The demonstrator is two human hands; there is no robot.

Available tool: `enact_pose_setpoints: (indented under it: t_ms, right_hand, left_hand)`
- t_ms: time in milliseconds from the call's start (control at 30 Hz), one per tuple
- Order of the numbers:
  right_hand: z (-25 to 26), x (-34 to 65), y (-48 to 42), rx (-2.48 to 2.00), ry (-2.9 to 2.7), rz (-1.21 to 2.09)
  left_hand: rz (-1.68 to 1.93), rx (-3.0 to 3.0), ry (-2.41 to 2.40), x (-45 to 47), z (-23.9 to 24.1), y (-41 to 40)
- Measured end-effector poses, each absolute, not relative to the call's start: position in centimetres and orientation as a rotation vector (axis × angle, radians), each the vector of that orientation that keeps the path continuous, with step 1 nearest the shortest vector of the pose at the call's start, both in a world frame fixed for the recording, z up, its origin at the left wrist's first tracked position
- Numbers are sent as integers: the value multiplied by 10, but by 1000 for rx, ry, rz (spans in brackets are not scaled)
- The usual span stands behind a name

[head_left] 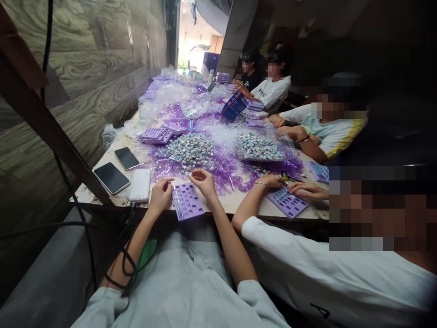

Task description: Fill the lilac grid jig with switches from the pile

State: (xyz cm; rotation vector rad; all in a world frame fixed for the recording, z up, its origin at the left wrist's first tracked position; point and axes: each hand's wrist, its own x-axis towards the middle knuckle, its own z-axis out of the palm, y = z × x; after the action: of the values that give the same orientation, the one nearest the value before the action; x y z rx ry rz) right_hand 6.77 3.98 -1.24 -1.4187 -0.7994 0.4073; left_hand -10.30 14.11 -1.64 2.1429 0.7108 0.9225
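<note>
A purple foam tray (193,207) with rows of rectangular slots lies at the table's front edge, overhanging it slightly. Small clear pieces sit in the slots along its left side. My left hand (161,195) is at the tray's left edge, fingers curled and closed; whatever they hold is too small to make out. Above the tray's top right corner, my right hand (205,183) has its thumb and fingertips pinched together. Any piece in that pinch cannot be made out. Just beyond is a heap of small white and blue parts (191,149).
Two phones (112,177) and a white power bank (139,185) with a cable lie left. Purple clear tubes (225,175) scatter around a bag of parts (261,146). Stacked purple trays (153,134) stand behind. A co-worker's hands (273,181) work over another tray (288,202) at right.
</note>
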Motion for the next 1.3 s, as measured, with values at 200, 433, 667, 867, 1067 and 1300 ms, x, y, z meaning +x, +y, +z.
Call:
enact_pose_setpoints:
  t_ms: [200, 433, 667, 867, 1067, 1300]
  right_hand:
    - [-5, 55, 36, -1531, -1151, 390]
    - [-4, 47, 39, -1467, -1162, 548]
    - [-19, 47, 42, -1340, -976, 718]
    - [-25, 54, 40, -1265, -866, 625]
    - [-27, 54, 38, -1283, -921, 507]
    - [-28, 53, 37, -1317, -988, 478]
  left_hand:
    - [857, 2095, 530, -104, -21, 142]
    - [857, 2013, 449, -104, -24, 145]
    - [882, 1925, 489, -105, -26, 144]
    - [900, 1870, 572, -107, -24, 146]
    - [899, 1896, 575, -106, -25, 147]
    - [915, 1891, 578, -105, -25, 149]
